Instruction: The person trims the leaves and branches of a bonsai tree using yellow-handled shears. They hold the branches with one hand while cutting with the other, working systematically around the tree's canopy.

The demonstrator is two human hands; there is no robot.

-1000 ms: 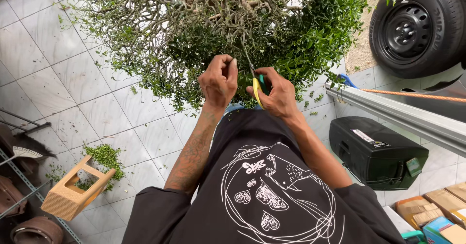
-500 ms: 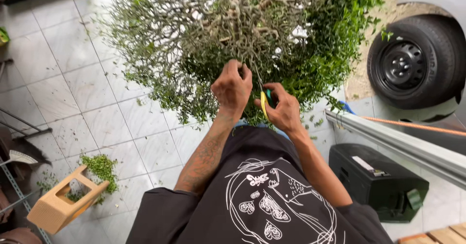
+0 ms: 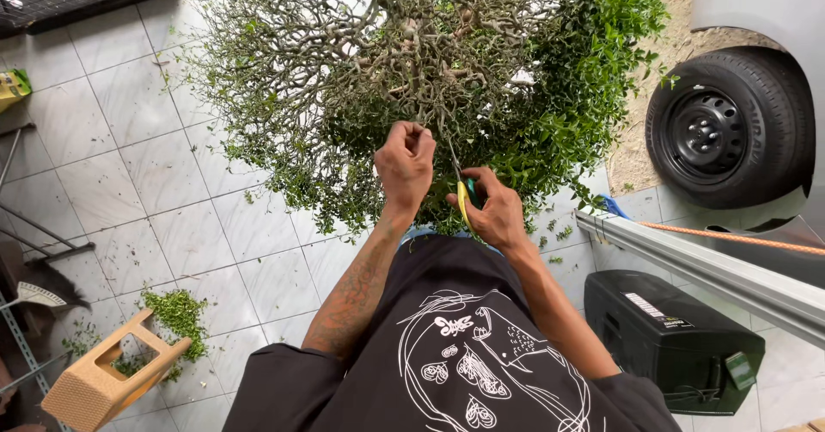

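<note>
Left hand: the left hand [image 3: 406,159] is raised into the underside of the shrub [image 3: 430,79], fingers curled shut around a thin twig among the bare branches
Right hand: the right hand [image 3: 491,213] is closed around the yellow handles of a pair of small shears [image 3: 464,193], just right of and slightly lower than the left hand
Shears: the blades are pointed up into the twigs between the two hands; whether the blades are parted cannot be told
Shrub: a dense tangle of pale bare branches is seen in the middle, with small green leaves left around the rim, thickest on the right side
Floor: pale tiles [image 3: 129,174] are strewn with scattered leaf bits; a heap of green clippings [image 3: 176,316] is seen at lower left
Stool: a tan plastic stool [image 3: 103,380] is tipped on its side just beside the clippings
Right side: a black case [image 3: 670,342] is set on the floor under a grey metal rail [image 3: 705,264]; a car wheel [image 3: 730,131] is seen beyond it
</note>
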